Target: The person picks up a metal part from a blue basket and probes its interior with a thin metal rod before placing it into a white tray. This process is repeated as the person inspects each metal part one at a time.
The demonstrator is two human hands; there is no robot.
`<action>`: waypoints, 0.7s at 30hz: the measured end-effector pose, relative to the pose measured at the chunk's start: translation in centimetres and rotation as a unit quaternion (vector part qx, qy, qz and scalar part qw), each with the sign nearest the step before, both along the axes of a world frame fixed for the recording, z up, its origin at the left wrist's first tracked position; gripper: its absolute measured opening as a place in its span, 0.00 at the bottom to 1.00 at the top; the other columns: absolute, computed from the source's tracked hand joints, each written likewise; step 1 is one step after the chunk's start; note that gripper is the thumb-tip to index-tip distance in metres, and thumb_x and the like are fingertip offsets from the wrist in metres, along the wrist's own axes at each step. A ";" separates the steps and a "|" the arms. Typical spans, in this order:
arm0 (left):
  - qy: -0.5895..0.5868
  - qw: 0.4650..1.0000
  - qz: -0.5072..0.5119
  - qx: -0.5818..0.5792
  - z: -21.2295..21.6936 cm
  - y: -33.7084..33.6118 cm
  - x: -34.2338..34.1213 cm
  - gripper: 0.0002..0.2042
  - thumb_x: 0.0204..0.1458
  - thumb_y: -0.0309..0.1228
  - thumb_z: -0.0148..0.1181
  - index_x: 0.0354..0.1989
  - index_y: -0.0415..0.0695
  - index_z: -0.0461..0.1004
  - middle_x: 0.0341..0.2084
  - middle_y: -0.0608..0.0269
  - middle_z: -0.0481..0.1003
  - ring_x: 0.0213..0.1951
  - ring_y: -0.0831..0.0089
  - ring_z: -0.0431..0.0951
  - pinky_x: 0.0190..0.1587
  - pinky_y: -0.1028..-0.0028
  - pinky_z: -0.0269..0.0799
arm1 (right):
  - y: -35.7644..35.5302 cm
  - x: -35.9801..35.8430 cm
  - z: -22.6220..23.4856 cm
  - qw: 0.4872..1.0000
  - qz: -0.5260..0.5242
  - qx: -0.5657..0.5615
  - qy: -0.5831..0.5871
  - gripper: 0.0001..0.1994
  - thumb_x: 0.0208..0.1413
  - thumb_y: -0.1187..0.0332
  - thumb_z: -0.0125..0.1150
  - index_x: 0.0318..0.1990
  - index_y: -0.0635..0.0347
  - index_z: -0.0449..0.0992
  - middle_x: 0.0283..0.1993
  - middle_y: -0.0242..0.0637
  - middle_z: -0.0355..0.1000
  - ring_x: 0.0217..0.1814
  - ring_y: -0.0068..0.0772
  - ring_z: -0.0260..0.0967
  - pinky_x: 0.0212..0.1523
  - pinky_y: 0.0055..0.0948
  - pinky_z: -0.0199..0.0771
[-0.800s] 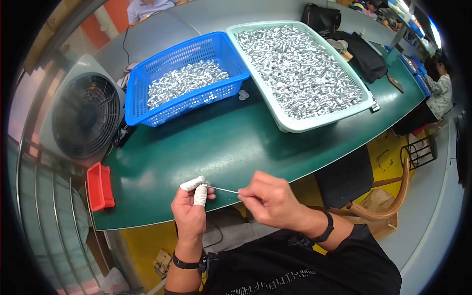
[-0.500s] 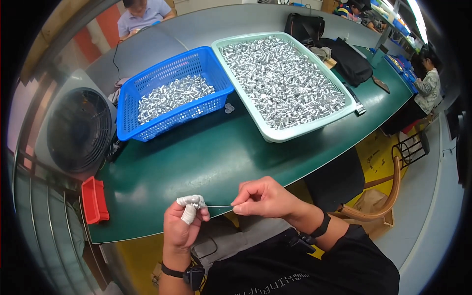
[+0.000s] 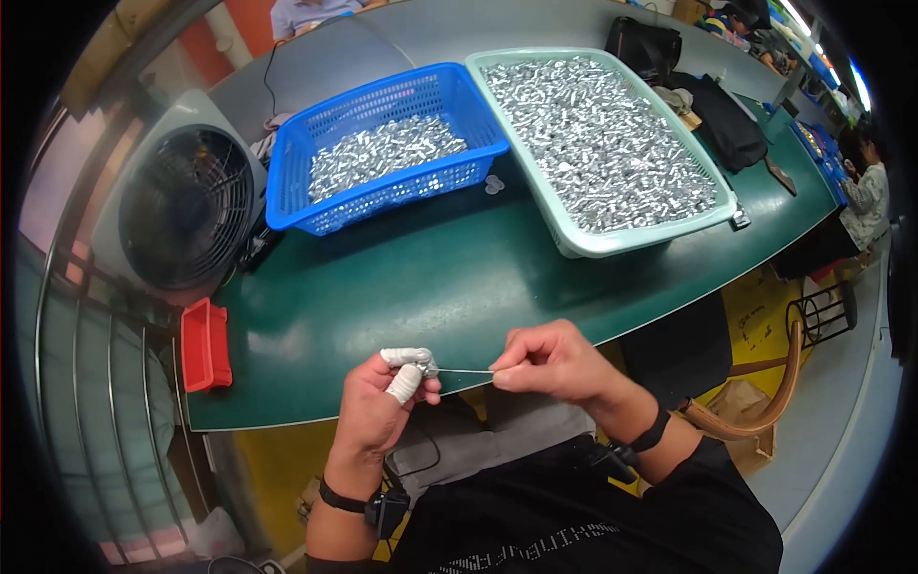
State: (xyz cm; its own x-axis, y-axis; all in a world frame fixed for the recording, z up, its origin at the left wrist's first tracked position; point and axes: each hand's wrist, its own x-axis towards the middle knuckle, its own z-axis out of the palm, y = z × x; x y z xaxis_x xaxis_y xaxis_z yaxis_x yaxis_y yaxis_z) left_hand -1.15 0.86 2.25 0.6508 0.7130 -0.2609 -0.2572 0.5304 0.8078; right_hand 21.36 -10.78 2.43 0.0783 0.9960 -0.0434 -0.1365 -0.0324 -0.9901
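Left hand point(image 3: 371, 407), seven o'clock: pinching a small metal piece point(image 3: 427, 368) (mostly hidden by taped fingertips point(image 3: 405, 384)). Right hand point(image 3: 555, 364), four o'clock: gripping a thin rod point(image 3: 467, 371), inner end unclear. Blue basket point(image 3: 411, 195), eleven o'clock: part-filled with metal parts point(image 3: 387, 155); green tub point(image 3: 631, 243), one o'clock: heaped. Done or left: I cannot tell.

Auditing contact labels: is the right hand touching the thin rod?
Touching. The head view shows the right hand pinching the thin rod between thumb and fingers, with no gap.
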 end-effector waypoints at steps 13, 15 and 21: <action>0.218 0.893 0.178 0.353 2.6 2.0 0.0 0.06 0.58 0.21 0.59 0.42 0.35 0.76 0.35 0.61 0.77 0.36 0.78 0.77 0.37 0.78 0.74 | 1.6 0.6 -0.2 0.939 -0.153 0.155 -0.266 0.04 0.49 0.80 0.66 0.33 0.65 0.81 0.26 0.31 0.67 0.23 0.16 0.60 0.22 0.19 0.57; 0.264 0.842 0.199 0.426 3.0 2.9 -0.5 0.05 0.57 0.20 0.60 0.41 0.36 0.76 0.34 0.62 0.77 0.35 0.76 0.77 0.37 0.78 0.74 | 1.4 1.7 -0.6 0.917 -0.206 0.159 -0.303 0.04 0.49 0.81 0.66 0.33 0.65 0.81 0.26 0.30 0.67 0.22 0.15 0.59 0.22 0.19 0.56; 0.368 0.663 0.057 0.649 0.8 4.4 -0.3 0.08 0.53 0.19 0.62 0.41 0.38 0.76 0.32 0.60 0.76 0.35 0.72 0.77 0.37 0.76 0.73 | 1.3 2.1 -2.1 0.902 -0.235 0.157 -0.328 0.04 0.49 0.81 0.67 0.32 0.65 0.80 0.26 0.31 0.67 0.21 0.16 0.58 0.21 0.19 0.56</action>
